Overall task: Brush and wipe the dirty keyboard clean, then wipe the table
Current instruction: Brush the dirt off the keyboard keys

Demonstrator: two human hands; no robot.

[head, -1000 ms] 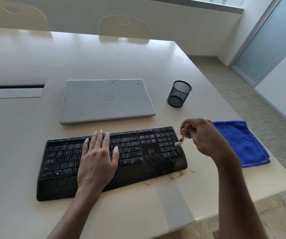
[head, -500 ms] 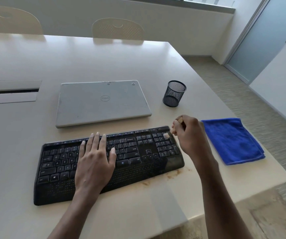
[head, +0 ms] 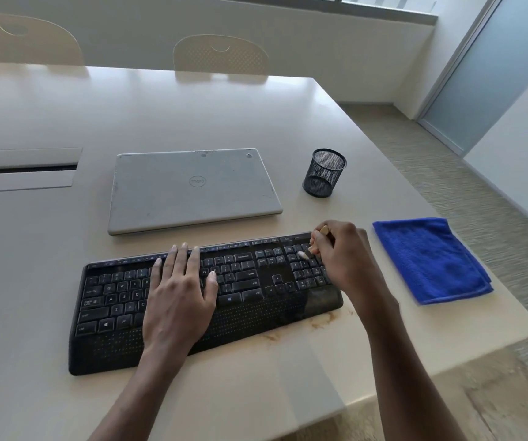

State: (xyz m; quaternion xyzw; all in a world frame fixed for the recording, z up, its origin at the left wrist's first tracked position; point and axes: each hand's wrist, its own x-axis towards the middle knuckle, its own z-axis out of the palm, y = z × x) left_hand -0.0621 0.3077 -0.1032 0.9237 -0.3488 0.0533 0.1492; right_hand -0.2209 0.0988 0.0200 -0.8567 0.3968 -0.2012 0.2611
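Observation:
A black keyboard (head: 250, 300) lies on the pale table (head: 192, 122) near its front edge. My left hand (head: 178, 297) rests flat on the middle keys, fingers straight. My right hand (head: 344, 259) grips a small wooden-handled brush (head: 312, 248) whose pale bristles touch the number pad at the keyboard's right end. Brown dirt smears (head: 320, 323) mark the table just in front of the keyboard's right corner. A folded blue cloth (head: 431, 259) lies to the right of the keyboard.
A shut grey laptop (head: 192, 189) sits behind the keyboard. A black mesh pen cup (head: 323, 173) stands to its right. A cable hatch (head: 21, 170) is at the left. Two chairs (head: 221, 55) stand at the far side. The table's right edge runs just beyond the cloth.
My right hand has swept the brush over the number pad, from its right edge up towards the top rows. My left hand stays flat on the keys.

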